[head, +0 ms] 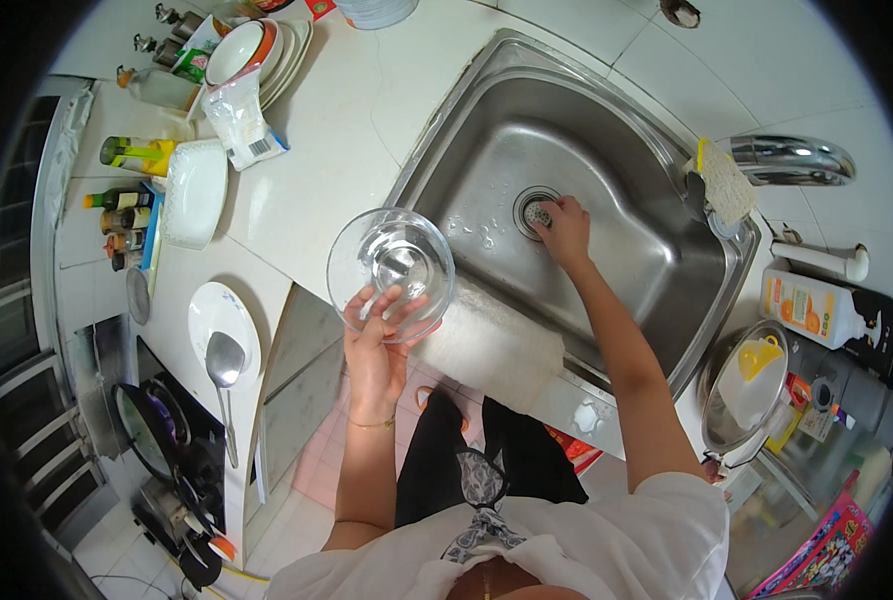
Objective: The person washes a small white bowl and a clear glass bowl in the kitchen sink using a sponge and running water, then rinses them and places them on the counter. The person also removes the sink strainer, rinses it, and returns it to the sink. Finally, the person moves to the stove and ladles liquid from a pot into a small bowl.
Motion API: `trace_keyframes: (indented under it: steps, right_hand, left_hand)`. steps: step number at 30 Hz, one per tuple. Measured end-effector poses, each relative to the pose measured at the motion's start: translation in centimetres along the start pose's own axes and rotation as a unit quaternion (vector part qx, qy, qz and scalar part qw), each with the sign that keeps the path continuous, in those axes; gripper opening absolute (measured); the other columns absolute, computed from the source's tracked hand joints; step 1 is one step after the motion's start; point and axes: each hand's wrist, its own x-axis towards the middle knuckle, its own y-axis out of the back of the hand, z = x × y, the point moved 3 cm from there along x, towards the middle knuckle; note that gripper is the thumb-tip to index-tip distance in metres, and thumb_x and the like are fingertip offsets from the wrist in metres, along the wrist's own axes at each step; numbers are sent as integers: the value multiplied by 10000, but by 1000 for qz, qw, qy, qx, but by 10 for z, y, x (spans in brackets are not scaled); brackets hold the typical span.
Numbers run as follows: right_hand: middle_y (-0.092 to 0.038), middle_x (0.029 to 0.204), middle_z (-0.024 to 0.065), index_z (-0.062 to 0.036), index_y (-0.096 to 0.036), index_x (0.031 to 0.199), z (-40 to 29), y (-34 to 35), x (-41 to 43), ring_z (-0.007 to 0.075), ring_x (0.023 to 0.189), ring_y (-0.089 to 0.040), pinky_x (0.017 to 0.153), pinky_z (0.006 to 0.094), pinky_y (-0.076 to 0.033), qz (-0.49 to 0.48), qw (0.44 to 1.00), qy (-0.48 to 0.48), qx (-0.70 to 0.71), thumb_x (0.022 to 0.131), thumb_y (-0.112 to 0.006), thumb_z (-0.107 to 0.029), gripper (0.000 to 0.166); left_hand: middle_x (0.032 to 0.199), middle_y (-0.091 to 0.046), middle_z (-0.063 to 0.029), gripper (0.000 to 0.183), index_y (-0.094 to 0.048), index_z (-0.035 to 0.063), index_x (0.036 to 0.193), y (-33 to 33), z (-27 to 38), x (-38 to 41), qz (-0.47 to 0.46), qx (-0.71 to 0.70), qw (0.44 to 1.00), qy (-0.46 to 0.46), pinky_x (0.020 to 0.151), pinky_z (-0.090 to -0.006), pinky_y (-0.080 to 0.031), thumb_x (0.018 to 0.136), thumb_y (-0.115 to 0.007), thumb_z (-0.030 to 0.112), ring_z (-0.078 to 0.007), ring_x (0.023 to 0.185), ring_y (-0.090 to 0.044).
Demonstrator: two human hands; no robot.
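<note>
A clear glass bowl (431, 247) rests in my left hand (377, 337), which grips it by the underside and rim, left of the sink. Down in the stainless steel sink (619, 225), my right hand (568, 229) has its fingers on the perforated drain strainer (538, 214); whether they pinch it or only touch it is hard to tell. Water drops lie on the sink floor left of the drain. A pale cloth (491, 341) hangs over the sink's front edge, below the bowl.
A chrome faucet (791, 160) and a sponge (724, 180) are at the sink's right rim. A steel colander (746, 390) stands at right. Leftward are a rectangular white dish (196, 193), stacked plates (292, 64), and a plate (221, 315) under a metal spatula (225, 360).
</note>
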Motion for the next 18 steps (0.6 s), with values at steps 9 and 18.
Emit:
trace_keyframes:
  steps: [9, 18]
  right_hand:
    - [-644, 883, 62, -99, -668, 849, -26, -78, 55, 256, 833, -622, 748, 395, -446, 31, 990, -77, 118, 740, -736, -179, 151]
    - [-626, 832, 54, -113, -644, 752, -33, -87, 61, 258, 804, -615, 724, 411, -440, 21, 999, -32, 36, 749, -683, -170, 69]
  left_hand:
    - [1188, -460, -217, 509, -283, 13, 1253, -2, -6, 9, -5, -21, 1000, 13, 810, -556, -583, 764, -376, -95, -410, 1087, -574]
    - [1178, -476, -206, 499, -312, 20, 1239, 19, -1, 0, 34, -34, 999, -2, 814, -556, -577, 757, -371, -92, -411, 1072, -580]
